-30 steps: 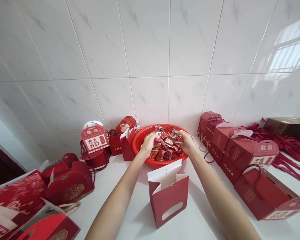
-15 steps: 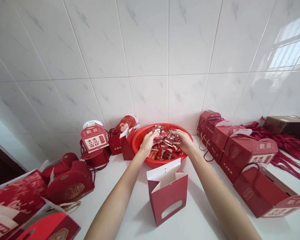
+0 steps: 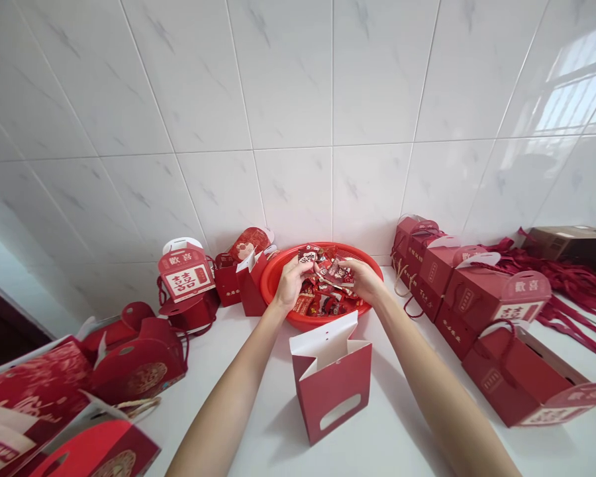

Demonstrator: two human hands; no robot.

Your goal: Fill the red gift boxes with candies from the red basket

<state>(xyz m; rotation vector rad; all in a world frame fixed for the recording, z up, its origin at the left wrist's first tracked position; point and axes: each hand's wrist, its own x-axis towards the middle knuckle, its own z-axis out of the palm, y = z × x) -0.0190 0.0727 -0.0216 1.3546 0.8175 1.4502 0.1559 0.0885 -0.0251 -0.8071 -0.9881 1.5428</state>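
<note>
Both my hands are over a red plastic basket point(image 3: 269, 286) filled with small wrapped candies point(image 3: 322, 305). My left hand point(image 3: 292, 281) is closed on a red candy packet point(image 3: 306, 256) with white lettering. Between the fingers of my right hand point(image 3: 363, 281) is another red candy packet point(image 3: 336, 270), its edge close to the left fingers. In front of the basket stands an upright red paper box point(image 3: 335, 391), its white-lined top open and an oval window low on its front.
Red gift boxes with cord handles point(image 3: 496, 288) line the right side. More red boxes point(image 3: 186, 271) stand at the left, some open. Dark red ribbons point(image 3: 576, 278) lie by a brown cardboard box point(image 3: 571, 248) at far right. A white tiled wall point(image 3: 298, 185) rises behind.
My right hand has shifted slightly left, bringing its packet nearer my left hand. The camera view has moved a little. Boxes and basket stay in place.
</note>
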